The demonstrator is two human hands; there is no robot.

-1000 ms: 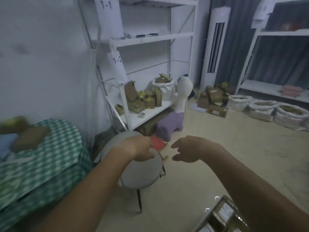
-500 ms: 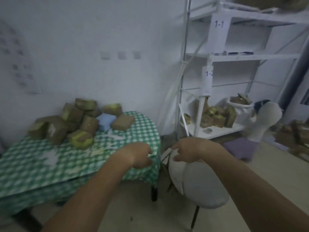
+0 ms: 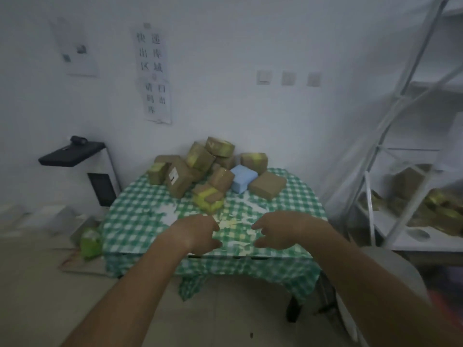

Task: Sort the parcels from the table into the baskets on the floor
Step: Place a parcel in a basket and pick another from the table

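Parcel depot: taped parcels (image 3: 200,169) heaped on table; metal shelving (image 3: 411,136); wall notice (image 3: 154,71).

One table (image 3: 130,221) with a green and white checked cloth stands in the middle. On the table sits a pile of about ten brown parcels (image 3: 179,180), some with yellow tape, and one blue parcel (image 3: 243,178). Two hands (image 3: 198,234) reach over the near edge of the table, and both hold nothing. On the wall behind the table hang two paper sheets (image 3: 154,73) and three small switch plates (image 3: 288,78). One white shelf rack (image 3: 411,156) stands right of the table.
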